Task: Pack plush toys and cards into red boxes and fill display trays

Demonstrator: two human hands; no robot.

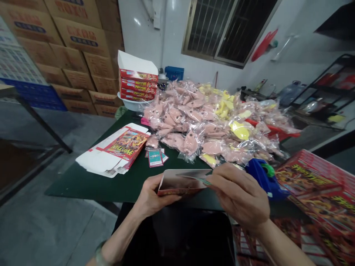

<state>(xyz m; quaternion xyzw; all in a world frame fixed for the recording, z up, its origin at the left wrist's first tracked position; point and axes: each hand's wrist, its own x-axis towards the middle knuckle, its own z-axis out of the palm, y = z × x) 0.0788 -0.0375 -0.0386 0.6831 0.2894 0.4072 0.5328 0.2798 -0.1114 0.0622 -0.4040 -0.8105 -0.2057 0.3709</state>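
Note:
My left hand [155, 195] is closed around the left side of a red printed cardboard box [180, 191]. The box's mouth faces up, showing a pale inside. At its right end, my right hand [240, 195] pinches thin cards [205, 181] with teal edges, partly within the opening; the fingers hide much of them. Several small teal-faced cards [155, 158] lie on the table just beyond the box. To their left is a stack of flattened red and white cartons [122, 146].
Bagged pink and yellow soft pieces [191, 114] are heaped across the green table [83, 186]. Stacked red boxes [138, 87] stand in a white basin [130, 105]. A blue tape dispenser [262, 179] and more red cartons [313, 177] are on the right.

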